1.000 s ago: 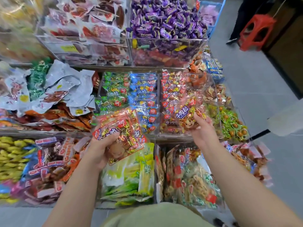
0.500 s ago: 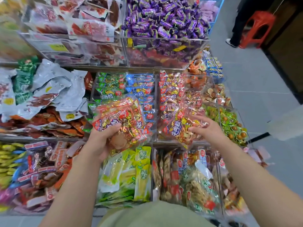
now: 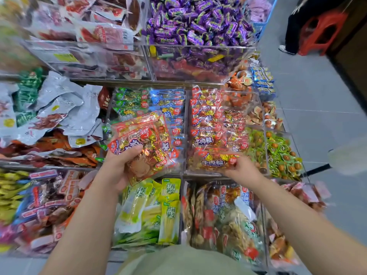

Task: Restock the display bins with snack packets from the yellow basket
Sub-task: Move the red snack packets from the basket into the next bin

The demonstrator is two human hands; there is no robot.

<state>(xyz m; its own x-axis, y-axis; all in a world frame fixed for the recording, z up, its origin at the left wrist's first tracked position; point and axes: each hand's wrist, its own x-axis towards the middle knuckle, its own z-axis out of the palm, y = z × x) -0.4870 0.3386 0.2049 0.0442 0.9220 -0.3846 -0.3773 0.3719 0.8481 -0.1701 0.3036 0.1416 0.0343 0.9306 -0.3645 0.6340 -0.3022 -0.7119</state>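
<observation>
The person stands close against the tiered display, both bare forearms reaching in. The left hand (image 3: 117, 167) grips a stack of red snack packets (image 3: 145, 143), thumb across the top and fingers curled beneath, holding it tilted over the near edge of the middle tier, above the compartment of green and blue packets (image 3: 151, 102). The right hand (image 3: 241, 168) pinches the right end of a single red packet (image 3: 215, 161) that lies flat and crosswise at the front edge of the clear bin (image 3: 187, 116), touching the matching red packets (image 3: 208, 120) packed in rows behind it. That bin sits just right of the green and blue compartment, one acrylic divider between them. To its right is a bin of small green-wrapped snacks (image 3: 278, 153). On the lowest tier, under the left hand, stand yellow-green pouches (image 3: 155, 211); under the right forearm are mixed clear bags (image 3: 228, 215). Silver pouches (image 3: 65, 108) heap at the left end of the middle tier, and purple candies (image 3: 198, 20) fill the top tier's right bin. A red plastic stool (image 3: 321, 30) stands on the grey floor at the far right corner.
</observation>
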